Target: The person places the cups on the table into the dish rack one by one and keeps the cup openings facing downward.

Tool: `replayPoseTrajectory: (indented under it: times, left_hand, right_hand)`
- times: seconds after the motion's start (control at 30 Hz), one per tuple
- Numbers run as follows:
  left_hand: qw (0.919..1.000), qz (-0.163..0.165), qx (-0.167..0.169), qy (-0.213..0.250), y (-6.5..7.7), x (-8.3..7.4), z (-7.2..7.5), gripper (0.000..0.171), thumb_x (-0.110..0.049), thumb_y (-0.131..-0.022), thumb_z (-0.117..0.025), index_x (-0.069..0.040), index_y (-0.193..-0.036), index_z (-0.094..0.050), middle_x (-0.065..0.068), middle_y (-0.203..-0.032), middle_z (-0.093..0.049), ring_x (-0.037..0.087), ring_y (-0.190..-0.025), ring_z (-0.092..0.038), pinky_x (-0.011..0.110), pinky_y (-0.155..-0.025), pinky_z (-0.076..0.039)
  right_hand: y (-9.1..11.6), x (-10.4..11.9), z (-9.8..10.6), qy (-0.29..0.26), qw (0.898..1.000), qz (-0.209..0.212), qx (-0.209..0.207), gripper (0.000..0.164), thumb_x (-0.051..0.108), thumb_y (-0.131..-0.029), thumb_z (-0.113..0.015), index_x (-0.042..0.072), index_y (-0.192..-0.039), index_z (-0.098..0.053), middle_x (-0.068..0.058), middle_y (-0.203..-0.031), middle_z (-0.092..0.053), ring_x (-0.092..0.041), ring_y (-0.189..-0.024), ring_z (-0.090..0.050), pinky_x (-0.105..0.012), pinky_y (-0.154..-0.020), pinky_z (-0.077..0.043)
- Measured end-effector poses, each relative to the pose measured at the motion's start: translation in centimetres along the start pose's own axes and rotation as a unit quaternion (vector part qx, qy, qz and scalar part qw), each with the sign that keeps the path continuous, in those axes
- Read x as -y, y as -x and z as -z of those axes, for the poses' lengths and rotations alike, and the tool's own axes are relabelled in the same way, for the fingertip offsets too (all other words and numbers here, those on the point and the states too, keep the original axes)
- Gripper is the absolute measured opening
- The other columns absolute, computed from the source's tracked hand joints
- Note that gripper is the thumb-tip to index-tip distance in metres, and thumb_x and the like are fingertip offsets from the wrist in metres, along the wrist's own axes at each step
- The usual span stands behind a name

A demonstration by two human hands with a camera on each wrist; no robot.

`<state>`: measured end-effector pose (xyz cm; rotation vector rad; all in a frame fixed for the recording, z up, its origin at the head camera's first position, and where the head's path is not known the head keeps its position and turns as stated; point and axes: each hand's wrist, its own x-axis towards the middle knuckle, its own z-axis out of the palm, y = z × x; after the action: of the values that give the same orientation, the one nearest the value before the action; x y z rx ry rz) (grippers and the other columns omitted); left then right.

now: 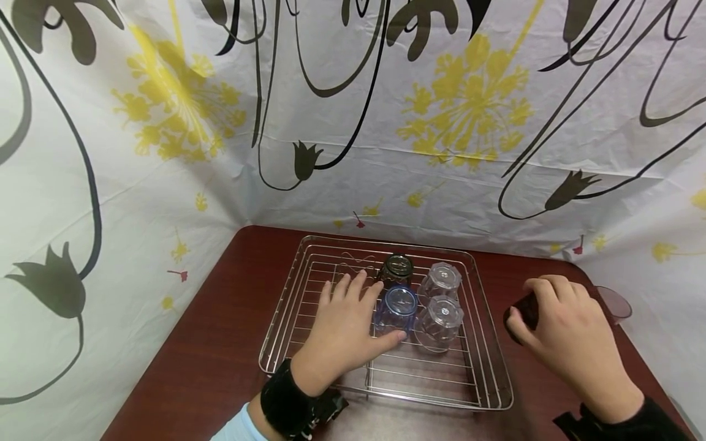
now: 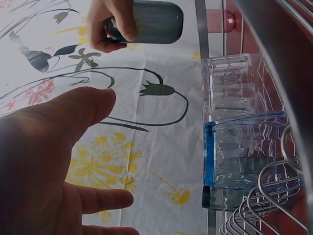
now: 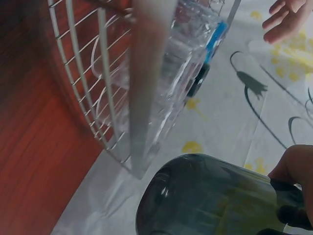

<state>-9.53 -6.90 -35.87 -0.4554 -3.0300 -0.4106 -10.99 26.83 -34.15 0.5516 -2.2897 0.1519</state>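
Observation:
My right hand (image 1: 573, 337) grips a dark smoky drinking glass (image 3: 205, 200) above the table, to the right of the rack. Much of that glass is hidden behind the fingers in the head view. Over the wire rack (image 1: 405, 375), my left hand (image 1: 344, 334) is held with fingers spread and nothing in it. Its thumb overlaps the lower edge of a blue glass (image 1: 398, 306) in the head view. Behind the blue glass is another dark glass (image 1: 397, 268). Two clear glasses (image 1: 439, 321) stand bottom up at the right.
A pinkish glass (image 1: 614, 304) shows past my right hand, at the table's right side. Wavy wire holders (image 2: 274, 178) rise from the rack's left part. The rack sits on a dark red table (image 1: 193, 355), with a patterned cloth (image 1: 342, 202) hanging behind and at the sides.

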Motion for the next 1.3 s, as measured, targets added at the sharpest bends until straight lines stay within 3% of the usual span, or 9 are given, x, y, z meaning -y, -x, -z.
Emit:
replayPoseTrajectory:
  times: [0.63, 1.13, 1.3]
  left_hand:
    - [0.9999, -0.008, 0.007, -0.001, -0.1, -0.4, -0.3, 0.095, -0.083, -0.082, -0.050, -0.026, -0.156, -0.036, 0.009, -0.164, -0.028, 0.037, -0.149, -0.029, 0.065, -0.118, -0.019]
    - [0.9997, -0.019, 0.011, -0.005, 0.0, -0.9, -0.4, 0.098, -0.086, -0.080, -0.049, -0.026, -0.156, -0.036, 0.010, -0.163, -0.029, 0.036, -0.149, -0.029, 0.065, -0.119, -0.016]
    - [0.9996, -0.027, 0.007, -0.006, -0.1, -1.0, -0.8, 0.097, -0.084, -0.079, -0.053, -0.025, -0.155, -0.038, 0.010, -0.162, -0.033, 0.035, -0.148, -0.032, 0.065, -0.118, -0.019]
  right_hand:
    - [-2.1, 4.9, -1.0, -0.047, 0.997, 0.045, 0.029, 0.041, 0.037, -0.083, -0.050, 0.002, -0.101, -0.062, -0.015, -0.099, -0.059, -0.039, -0.087, -0.057, -0.052, -0.066, -0.047]
    - [-3.0, 8.3, -0.5, -0.111, 0.991, 0.063, 0.044, 0.038, 0.035, -0.084, -0.056, 0.002, -0.103, -0.061, -0.015, -0.106, -0.060, -0.036, -0.095, -0.057, -0.052, -0.084, -0.048]
    - [-3.3, 10.1, -0.2, -0.124, 0.988, 0.087, 0.022, 0.036, 0.034, -0.085, -0.055, 0.002, -0.101, -0.063, -0.015, -0.106, -0.060, -0.036, -0.095, -0.057, -0.051, -0.082, -0.049]
